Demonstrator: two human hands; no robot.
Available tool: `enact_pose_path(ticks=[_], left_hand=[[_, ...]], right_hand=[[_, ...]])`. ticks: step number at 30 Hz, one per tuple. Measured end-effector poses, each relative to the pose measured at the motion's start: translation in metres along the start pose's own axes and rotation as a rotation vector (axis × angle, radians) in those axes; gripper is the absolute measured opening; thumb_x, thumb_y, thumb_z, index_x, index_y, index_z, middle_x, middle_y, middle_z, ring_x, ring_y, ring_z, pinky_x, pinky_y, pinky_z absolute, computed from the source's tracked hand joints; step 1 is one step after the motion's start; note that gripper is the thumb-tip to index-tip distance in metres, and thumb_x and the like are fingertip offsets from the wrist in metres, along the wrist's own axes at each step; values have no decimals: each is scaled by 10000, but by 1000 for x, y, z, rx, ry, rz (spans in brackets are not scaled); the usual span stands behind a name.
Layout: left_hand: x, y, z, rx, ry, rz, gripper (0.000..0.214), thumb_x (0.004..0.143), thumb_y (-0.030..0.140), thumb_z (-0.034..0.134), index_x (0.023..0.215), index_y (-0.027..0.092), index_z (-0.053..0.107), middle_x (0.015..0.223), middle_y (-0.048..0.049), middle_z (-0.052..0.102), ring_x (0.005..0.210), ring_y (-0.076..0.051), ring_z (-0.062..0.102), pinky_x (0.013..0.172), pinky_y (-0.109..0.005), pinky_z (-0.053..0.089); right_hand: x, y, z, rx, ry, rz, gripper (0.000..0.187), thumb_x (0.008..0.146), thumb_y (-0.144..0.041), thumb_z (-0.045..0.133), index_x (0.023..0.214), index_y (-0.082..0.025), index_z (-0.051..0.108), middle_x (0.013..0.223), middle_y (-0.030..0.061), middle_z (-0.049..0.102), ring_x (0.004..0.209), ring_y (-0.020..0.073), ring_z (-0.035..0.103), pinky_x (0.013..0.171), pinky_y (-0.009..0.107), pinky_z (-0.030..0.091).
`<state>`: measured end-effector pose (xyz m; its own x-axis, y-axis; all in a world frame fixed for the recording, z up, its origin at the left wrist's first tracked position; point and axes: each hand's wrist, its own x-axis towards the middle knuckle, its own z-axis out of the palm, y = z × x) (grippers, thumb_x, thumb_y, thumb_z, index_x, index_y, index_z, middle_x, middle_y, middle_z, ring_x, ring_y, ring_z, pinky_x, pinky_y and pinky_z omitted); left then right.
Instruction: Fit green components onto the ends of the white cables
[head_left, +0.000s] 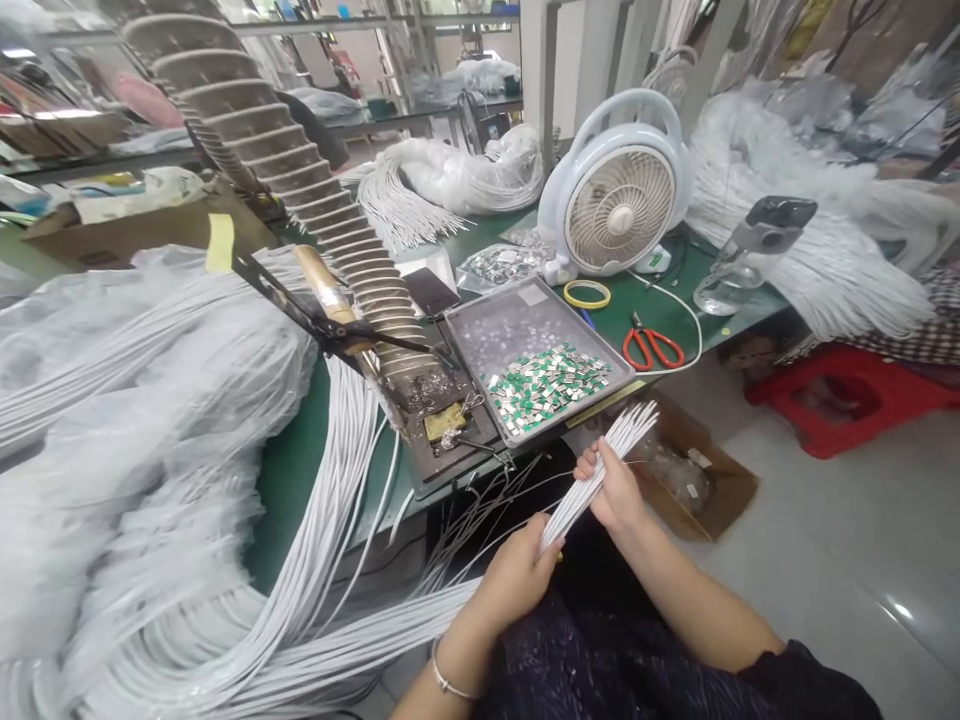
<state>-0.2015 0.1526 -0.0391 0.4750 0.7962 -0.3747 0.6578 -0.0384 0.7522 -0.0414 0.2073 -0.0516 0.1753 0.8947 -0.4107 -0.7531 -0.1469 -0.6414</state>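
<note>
A bundle of thin white cables (pixel 574 507) runs between my two hands over my lap, its cut ends fanned toward the upper right. My left hand (pixel 521 565) is closed around the bundle lower down. Nearer the ends, my right hand (pixel 616 487) wraps its fingers around the same bundle. From my left hand the cables trail left toward a large pile of white cables (pixel 300 540) on the table's edge. Just beyond my hands is a grey tray (pixel 480 375) with many small green-and-silver connector boards (pixel 551 385).
A soldering stand with a yellow sponge (pixel 445 423) sits left of the tray, under a ribbed exhaust hose (pixel 322 190). Behind are a fan (pixel 619 200), red-handled scissors (pixel 651 348), yellow tape (pixel 586 293) and a bottle (pixel 739 265). A cardboard box (pixel 720 490) and red stool (pixel 847 395) stand right.
</note>
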Motion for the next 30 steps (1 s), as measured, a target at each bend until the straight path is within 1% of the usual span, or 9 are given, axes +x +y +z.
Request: enact_pose_path(ticks=[7, 11, 14, 17, 20, 23, 26, 28, 30], left_hand=[[-6, -16, -4, -103, -86, 33, 208, 880, 299, 379, 969, 164, 508, 874, -18, 585, 808, -146, 534, 766, -249, 416], [0, -9, -9, -92, -91, 44, 156, 843, 292, 435, 897, 174, 520, 809, 5, 562, 745, -140, 505, 714, -244, 405], [9, 5, -9, -139, -49, 86, 167, 815, 316, 481, 856, 160, 526, 739, 12, 532, 663, -133, 460, 636, -245, 391], [16, 18, -7, -282, 22, 242, 141, 800, 242, 483, 892, 145, 526, 767, 8, 526, 678, -120, 435, 663, -234, 400], [18, 22, -7, -323, 71, 291, 125, 774, 181, 479, 880, 135, 527, 764, 7, 511, 678, -113, 420, 676, -229, 403], [15, 18, -8, -342, 112, 245, 144, 746, 131, 468, 861, 127, 555, 723, 14, 509, 647, -106, 424, 637, -217, 399], [10, 15, -9, -350, 153, 196, 128, 748, 128, 463, 788, 122, 584, 658, 20, 498, 603, -103, 423, 584, -208, 389], [7, 16, -10, -359, 206, 194, 158, 776, 160, 463, 837, 118, 603, 691, 5, 532, 634, -117, 459, 621, -221, 414], [5, 19, -11, -392, 282, 250, 224, 796, 183, 464, 959, 122, 605, 814, -29, 589, 741, -147, 517, 723, -249, 440]], right_hand=[[-1, -23, -1, -14, -47, -134, 342, 701, -426, 689, 647, -200, 437, 517, -96, 367, 405, 34, 325, 409, 184, 282], [-18, -21, 13, -68, -137, -205, 325, 758, -428, 635, 633, -201, 439, 513, -93, 384, 391, 32, 338, 408, 179, 290], [-35, -13, 23, -153, -262, -203, 329, 770, -442, 624, 617, -196, 468, 511, -77, 438, 401, 48, 396, 427, 200, 339], [-47, -4, 26, -266, -394, -145, 309, 776, -407, 636, 606, -176, 522, 515, -41, 499, 441, 82, 475, 451, 229, 391], [-49, 0, 25, -352, -426, -131, 270, 817, -392, 591, 659, -181, 533, 551, -32, 526, 482, 95, 506, 484, 238, 425], [-46, -2, 26, -509, -445, -195, 262, 858, -402, 527, 706, -190, 545, 617, -14, 563, 574, 114, 550, 579, 258, 473], [-48, -3, 33, -649, -539, -304, 273, 882, -395, 481, 727, -190, 572, 685, 15, 596, 686, 143, 595, 699, 294, 502], [-51, -2, 39, -705, -608, -375, 268, 889, -381, 465, 739, -193, 585, 726, 30, 608, 756, 161, 615, 756, 313, 508], [-55, -1, 44, -767, -660, -431, 251, 890, -361, 462, 766, -192, 601, 777, 46, 623, 821, 173, 624, 803, 324, 507]])
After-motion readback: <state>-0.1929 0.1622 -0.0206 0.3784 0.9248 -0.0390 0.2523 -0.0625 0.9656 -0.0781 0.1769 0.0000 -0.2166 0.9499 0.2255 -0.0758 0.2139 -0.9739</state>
